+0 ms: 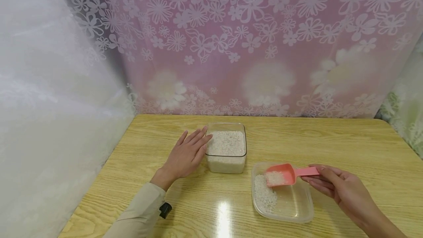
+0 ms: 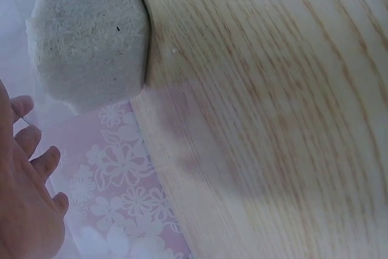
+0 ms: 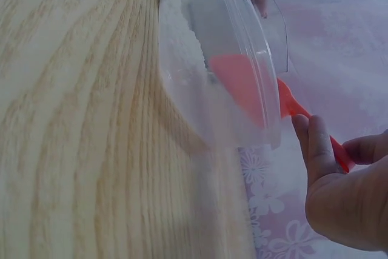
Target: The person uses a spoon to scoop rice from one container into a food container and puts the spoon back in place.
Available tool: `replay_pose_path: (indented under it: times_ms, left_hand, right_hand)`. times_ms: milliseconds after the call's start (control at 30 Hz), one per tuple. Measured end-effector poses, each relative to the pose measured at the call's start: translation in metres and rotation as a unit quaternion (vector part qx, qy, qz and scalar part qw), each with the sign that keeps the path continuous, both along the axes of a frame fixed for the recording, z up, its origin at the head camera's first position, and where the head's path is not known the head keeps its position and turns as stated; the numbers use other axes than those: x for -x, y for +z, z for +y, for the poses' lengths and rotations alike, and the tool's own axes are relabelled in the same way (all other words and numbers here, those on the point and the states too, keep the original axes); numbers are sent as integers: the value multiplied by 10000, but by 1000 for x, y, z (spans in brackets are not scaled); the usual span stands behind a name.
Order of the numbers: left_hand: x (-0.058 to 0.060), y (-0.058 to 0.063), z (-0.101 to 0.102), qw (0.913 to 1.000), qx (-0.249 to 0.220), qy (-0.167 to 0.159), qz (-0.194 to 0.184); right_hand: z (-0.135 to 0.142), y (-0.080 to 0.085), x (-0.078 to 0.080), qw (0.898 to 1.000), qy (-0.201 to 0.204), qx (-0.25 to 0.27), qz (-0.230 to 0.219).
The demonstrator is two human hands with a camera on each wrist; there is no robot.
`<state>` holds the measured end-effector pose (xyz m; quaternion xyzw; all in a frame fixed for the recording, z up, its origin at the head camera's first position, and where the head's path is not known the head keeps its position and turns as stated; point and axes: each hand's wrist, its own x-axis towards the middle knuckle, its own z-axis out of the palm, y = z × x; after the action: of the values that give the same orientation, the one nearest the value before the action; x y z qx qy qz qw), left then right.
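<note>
My right hand point(image 1: 343, 190) grips the handle of a pink scoop point(image 1: 289, 175). White rice lies in the scoop's bowl, which hangs over a shallow clear plastic container point(image 1: 299, 208). Loose rice point(image 1: 264, 195) is heaped in that container's left part. In the right wrist view the scoop point(image 3: 239, 86) shows through the container's wall. My left hand point(image 1: 186, 153) has its fingers extended and touches the left rim of a square clear container point(image 1: 226, 164) nearly full of rice. The left wrist view shows this rice point(image 2: 91, 34) through the side, with the left hand point(image 2: 27, 192) beside it.
Both containers stand on a wood-grain table point(image 1: 172, 208). Behind its far edge hangs a pink flowered curtain point(image 1: 211, 54). A pale sheet point(image 1: 59, 94) hangs along the left side. A dark device point(image 1: 165, 209) sits at the left wrist.
</note>
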<state>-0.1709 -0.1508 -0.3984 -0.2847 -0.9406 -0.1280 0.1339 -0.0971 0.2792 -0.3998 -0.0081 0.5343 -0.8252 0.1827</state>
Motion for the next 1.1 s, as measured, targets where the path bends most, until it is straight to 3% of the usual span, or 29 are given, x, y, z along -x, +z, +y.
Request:
replay_pose_path:
  times_ms: [167,367,467,667,867,1100]
  left_hand:
    - [0,0,0,10000,-6,2,-23]
    - [0,0,0,10000,-62,-12,-64]
    - [0,0,0,10000,-61,-4,-50]
    - [1,0,0,10000,-13,13,-57]
    - [1,-1,0,10000,14,44,-46]
    - [0,0,0,9999,80,67,-41]
  right_hand:
    - [1,4,-1,9996,-115,-256,96]
    - [2,10,-2,9930,-351,-1113,165]
    - [1,14,-2,9820,-429,-1824,224]
    - [-5,21,-8,9493,-434,-3034,696]
    - [-11,25,-14,9198,-400,-3703,1235]
    - [-14,27,-18,8998,-451,-4082,1473]
